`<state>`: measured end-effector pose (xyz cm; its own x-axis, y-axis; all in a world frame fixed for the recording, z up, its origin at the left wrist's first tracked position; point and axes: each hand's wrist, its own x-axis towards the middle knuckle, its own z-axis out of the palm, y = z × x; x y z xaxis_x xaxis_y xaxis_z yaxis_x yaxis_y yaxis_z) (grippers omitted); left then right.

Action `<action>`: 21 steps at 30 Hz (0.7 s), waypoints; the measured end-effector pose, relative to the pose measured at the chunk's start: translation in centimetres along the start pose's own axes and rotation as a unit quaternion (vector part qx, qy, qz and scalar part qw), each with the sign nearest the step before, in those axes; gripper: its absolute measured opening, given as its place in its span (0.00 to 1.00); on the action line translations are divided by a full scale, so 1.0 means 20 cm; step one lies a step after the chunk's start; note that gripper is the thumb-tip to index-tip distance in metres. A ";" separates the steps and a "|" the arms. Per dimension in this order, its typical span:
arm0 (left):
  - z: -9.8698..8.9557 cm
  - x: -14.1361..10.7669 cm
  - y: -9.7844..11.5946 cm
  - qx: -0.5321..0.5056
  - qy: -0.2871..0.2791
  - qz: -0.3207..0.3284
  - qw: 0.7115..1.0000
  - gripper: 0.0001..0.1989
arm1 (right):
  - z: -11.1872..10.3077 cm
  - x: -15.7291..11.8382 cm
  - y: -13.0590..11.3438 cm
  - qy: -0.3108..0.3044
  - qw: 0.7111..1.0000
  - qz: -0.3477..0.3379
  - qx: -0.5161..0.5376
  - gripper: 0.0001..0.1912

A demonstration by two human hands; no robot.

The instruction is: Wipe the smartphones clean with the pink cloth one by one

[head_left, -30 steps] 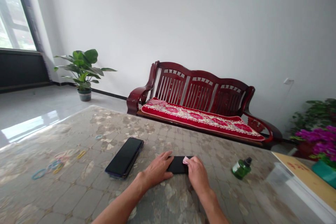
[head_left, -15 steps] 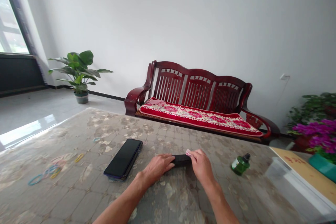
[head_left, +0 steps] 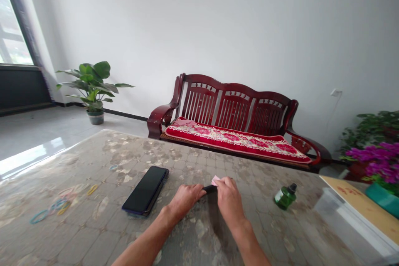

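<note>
Over tablecloth (head_left: pixel 193 249), red bench (head_left: pixel 233 108) beyond: left grip (head_left: pixel 187 196) clasps black slab (head_left: pixel 210 189), right grip (head_left: pixel 229 197) pinches pink cloth (head_left: pixel 215 180).

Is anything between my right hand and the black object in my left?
Only the pink scrap pinched in your right hand, near the black object; nothing else visible stands between. Whether scrap and object touch is unclear.

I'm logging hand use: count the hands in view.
2: left hand gripping the black object by its left end; right hand at the other end, holding pink cloth.
</note>
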<state>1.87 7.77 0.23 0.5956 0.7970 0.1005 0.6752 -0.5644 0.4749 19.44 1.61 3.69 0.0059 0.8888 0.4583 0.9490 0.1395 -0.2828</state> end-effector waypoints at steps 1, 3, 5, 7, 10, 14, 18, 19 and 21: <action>0.00 0.00 0.00 0.022 -0.002 0.005 1.000 0.12 | 0.01 0.00 -0.03 -0.003 1.000 -0.015 0.006 0.17; 0.00 0.00 0.00 0.067 -0.006 0.015 0.998 0.13 | 0.03 -0.01 -0.08 -0.011 0.999 -0.041 0.017 0.16; -0.01 0.00 0.00 0.073 -0.003 0.015 0.997 0.13 | 0.03 -0.01 -0.08 -0.017 0.998 -0.053 0.017 0.15; -0.01 0.00 -0.01 0.067 0.001 0.012 0.998 0.13 | 0.01 -0.01 -0.03 -0.017 0.999 -0.047 0.004 0.16; 0.00 0.00 -0.01 0.050 0.010 0.005 0.999 0.13 | -0.03 0.02 0.09 -0.008 1.000 -0.007 -0.024 0.17; 0.01 0.01 -0.02 0.052 0.018 0.000 0.998 0.13 | -0.06 0.05 0.17 0.000 0.999 0.032 -0.043 0.18; 0.01 0.01 -0.02 0.075 0.025 0.012 0.997 0.12 | -0.02 0.03 0.04 -0.008 1.000 -0.004 -0.028 0.17; 0.01 0.01 -0.01 0.080 0.028 0.017 0.996 0.12 | -0.01 0.02 -0.01 -0.009 0.999 -0.028 -0.016 0.16; 0.00 0.00 -0.01 0.087 0.032 0.028 0.995 0.12 | 0.02 0.01 -0.09 -0.006 0.997 -0.071 0.013 0.15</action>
<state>1.77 7.88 0.14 0.6096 0.7717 0.1812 0.7099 -0.6332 0.3082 17.54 1.63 4.00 -0.1316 0.8647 0.4848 0.9316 0.2750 -0.2376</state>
